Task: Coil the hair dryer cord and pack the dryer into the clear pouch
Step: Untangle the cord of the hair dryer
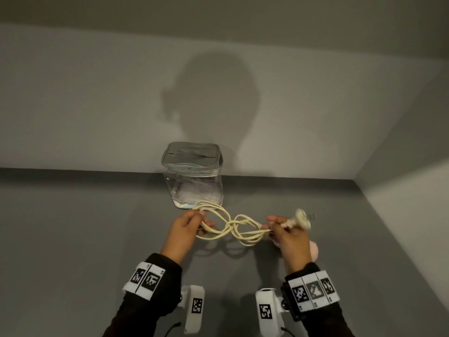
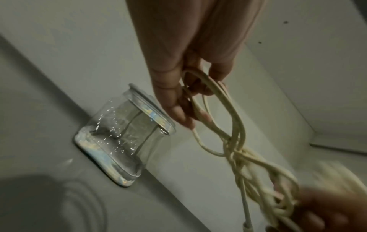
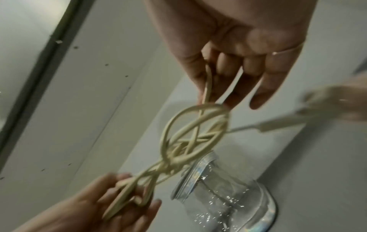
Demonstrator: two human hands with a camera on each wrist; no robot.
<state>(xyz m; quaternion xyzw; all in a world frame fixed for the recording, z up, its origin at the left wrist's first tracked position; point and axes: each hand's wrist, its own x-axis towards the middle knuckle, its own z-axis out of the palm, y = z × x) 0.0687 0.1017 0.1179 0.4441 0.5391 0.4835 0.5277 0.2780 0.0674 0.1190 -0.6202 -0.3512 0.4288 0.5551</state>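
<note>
Stretching between left hand (image 1: 185, 228) and right hand (image 1: 289, 235) — the looped cord (image 1: 234, 227).

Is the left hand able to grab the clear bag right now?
Probably not yet. The left hand already holds loops of the cord, so its fingers are busy. The clear pouch stands just beyond it with nothing between.

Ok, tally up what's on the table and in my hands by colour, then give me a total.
Cream: 2, the cord held by the left hand, and its plug by the right hand
Clear: 1, the pouch, grey lid closed
Pink: 1, the dryer, mostly hidden behind the right hand
Total: 4
</note>
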